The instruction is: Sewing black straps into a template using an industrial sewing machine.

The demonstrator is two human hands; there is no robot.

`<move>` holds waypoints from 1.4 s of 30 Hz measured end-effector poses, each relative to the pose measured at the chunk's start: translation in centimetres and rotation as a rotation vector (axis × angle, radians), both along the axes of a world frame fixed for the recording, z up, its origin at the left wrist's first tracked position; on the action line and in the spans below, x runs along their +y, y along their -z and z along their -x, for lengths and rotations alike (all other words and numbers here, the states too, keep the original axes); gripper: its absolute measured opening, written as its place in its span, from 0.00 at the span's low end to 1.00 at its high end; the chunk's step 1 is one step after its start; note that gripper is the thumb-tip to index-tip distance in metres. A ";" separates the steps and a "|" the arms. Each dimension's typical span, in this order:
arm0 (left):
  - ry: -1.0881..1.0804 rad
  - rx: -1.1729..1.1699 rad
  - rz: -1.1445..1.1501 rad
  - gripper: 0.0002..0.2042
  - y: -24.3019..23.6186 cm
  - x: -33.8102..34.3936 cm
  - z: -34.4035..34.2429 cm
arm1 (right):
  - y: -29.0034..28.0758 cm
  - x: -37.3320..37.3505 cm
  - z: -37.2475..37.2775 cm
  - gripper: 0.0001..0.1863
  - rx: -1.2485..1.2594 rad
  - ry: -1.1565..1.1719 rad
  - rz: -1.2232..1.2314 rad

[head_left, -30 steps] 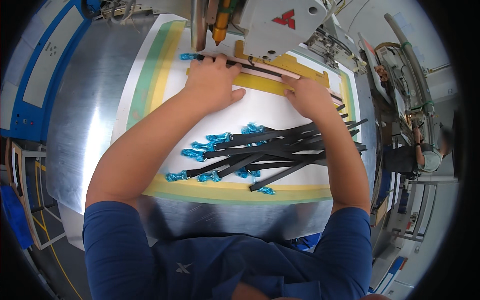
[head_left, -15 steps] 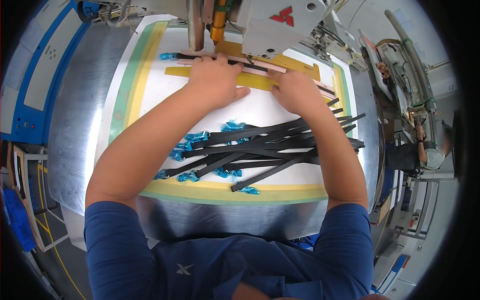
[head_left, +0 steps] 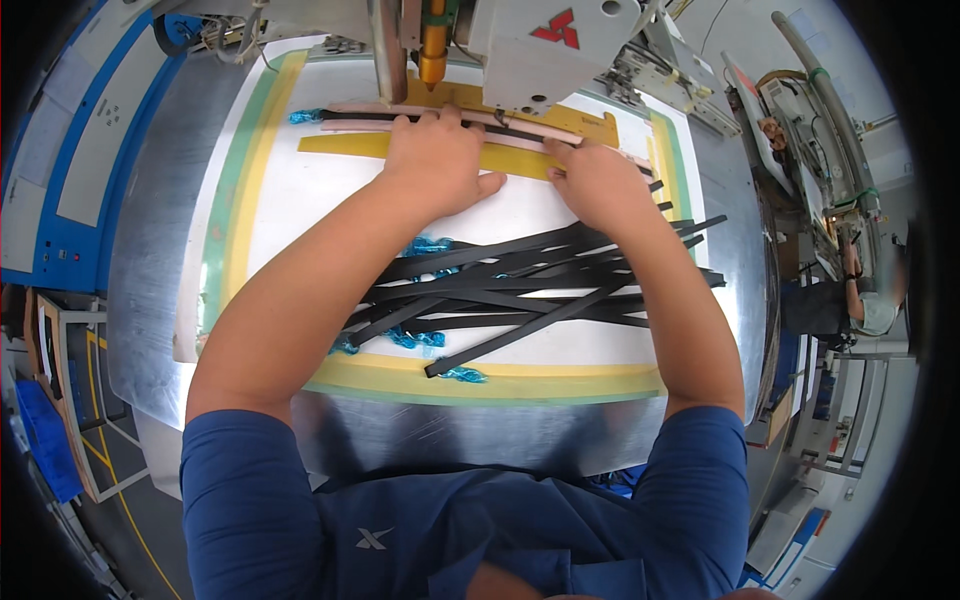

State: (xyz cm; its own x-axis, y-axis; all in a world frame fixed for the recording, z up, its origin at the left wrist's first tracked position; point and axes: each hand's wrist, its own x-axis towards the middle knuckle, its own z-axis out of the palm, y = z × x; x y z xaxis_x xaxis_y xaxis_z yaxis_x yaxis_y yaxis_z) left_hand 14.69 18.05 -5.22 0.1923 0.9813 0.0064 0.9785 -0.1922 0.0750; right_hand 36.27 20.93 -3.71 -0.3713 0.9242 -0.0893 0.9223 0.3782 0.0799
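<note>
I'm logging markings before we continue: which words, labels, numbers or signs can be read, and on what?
No readable words or numbers.
White machine head: red angular emblem.
Navy shirt: pale crossed-stroke emblem.
Yellow plate: any print is too small.
Blue-framed cabinet: small marks, too blurred to read.

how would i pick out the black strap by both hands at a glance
Find the white sheet on the metal table. At its far side, by the machine head, the strap runs under the left hand and toward the right hand. Unlike the pile of straps nearer the body, it lies singly between two pink strips.
</note>
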 end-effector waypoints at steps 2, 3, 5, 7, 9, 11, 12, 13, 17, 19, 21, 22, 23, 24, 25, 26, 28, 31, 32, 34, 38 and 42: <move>0.007 -0.008 0.007 0.33 0.2 0.2 -0.2 | -0.4 0.0 -1.9 0.22 0.008 0.012 0.009; 0.005 -0.015 0.011 0.33 0.2 0.3 -0.2 | -0.6 0.1 -2.9 0.22 0.016 0.020 0.018; 0.006 -0.024 0.016 0.34 0.4 0.3 -0.3 | -0.5 0.4 -4.9 0.22 0.030 0.008 0.006; 0.005 -0.004 -0.066 0.35 0.5 0.1 -0.6 | -0.8 0.6 -6.3 0.23 0.052 0.021 0.021; 0.013 0.014 -0.046 0.36 0.0 0.1 -1.4 | -0.5 0.8 -7.2 0.23 0.062 0.016 0.027; 0.018 0.031 -0.028 0.36 -0.4 0.1 -1.9 | -0.6 0.9 -7.6 0.23 0.071 0.008 0.031; 0.013 0.042 -0.010 0.36 -0.5 0.2 -2.2 | -0.6 0.9 -7.5 0.23 0.076 0.005 0.035; 0.008 0.053 0.007 0.36 -0.6 0.4 -2.4 | -0.7 0.8 -7.3 0.23 0.082 0.002 0.038; 0.015 0.037 0.022 0.35 0.1 0.6 -3.3 | -1.4 0.6 -6.6 0.23 0.072 0.000 0.064; 0.023 0.050 -0.001 0.37 -0.1 0.3 -4.0 | -1.6 0.5 -6.4 0.23 0.054 0.015 0.072; 0.032 0.046 -0.012 0.38 -0.1 0.4 -4.6 | -1.4 0.6 -6.4 0.23 0.049 0.003 0.069; 0.041 0.044 -0.022 0.39 -0.2 0.4 -4.9 | -1.3 0.7 -6.4 0.23 0.045 -0.009 0.068; 0.040 0.044 -0.021 0.39 -0.4 0.5 -5.2 | -1.2 0.7 -6.4 0.23 0.046 -0.010 0.069; 0.053 0.038 0.025 0.40 -0.7 0.8 -5.5 | -1.2 0.7 -6.4 0.23 0.041 -0.022 0.065; 0.066 0.033 0.070 0.40 -1.1 1.1 -5.8 | -1.3 0.7 -6.3 0.23 0.037 -0.035 0.060; 0.064 0.035 0.070 0.40 -1.1 1.3 -6.1 | -1.3 0.7 -6.3 0.23 0.039 -0.037 0.060; 0.087 0.004 0.076 0.38 -0.8 1.6 -6.9 | -1.2 0.6 -6.4 0.22 -0.001 -0.061 0.022; 0.103 -0.002 0.034 0.39 -0.3 1.7 -8.0 | -0.9 0.7 -6.6 0.21 0.004 -0.083 -0.001; 0.104 0.000 0.037 0.39 -0.1 1.7 -8.3 | -0.8 0.7 -6.6 0.21 0.007 -0.082 0.001; 0.096 -0.027 0.001 0.39 -0.1 1.5 -8.9 | -0.7 0.6 -6.7 0.21 0.039 -0.071 0.006; 0.087 -0.015 0.012 0.41 -0.7 1.1 -9.6 | -0.8 0.5 -7.8 0.20 0.060 -0.054 -0.002; 0.083 -0.065 0.000 0.38 0.6 1.6 -9.8 | -1.1 0.8 -10.3 0.21 0.037 -0.024 0.007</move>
State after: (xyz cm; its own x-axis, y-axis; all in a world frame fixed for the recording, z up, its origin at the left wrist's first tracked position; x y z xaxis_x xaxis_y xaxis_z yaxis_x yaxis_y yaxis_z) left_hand 24.51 19.66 -5.78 0.2724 0.9619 0.0211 0.9522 -0.2727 0.1377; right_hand 46.61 21.74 -2.62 -0.3966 0.9144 -0.0813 0.9152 0.4007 0.0430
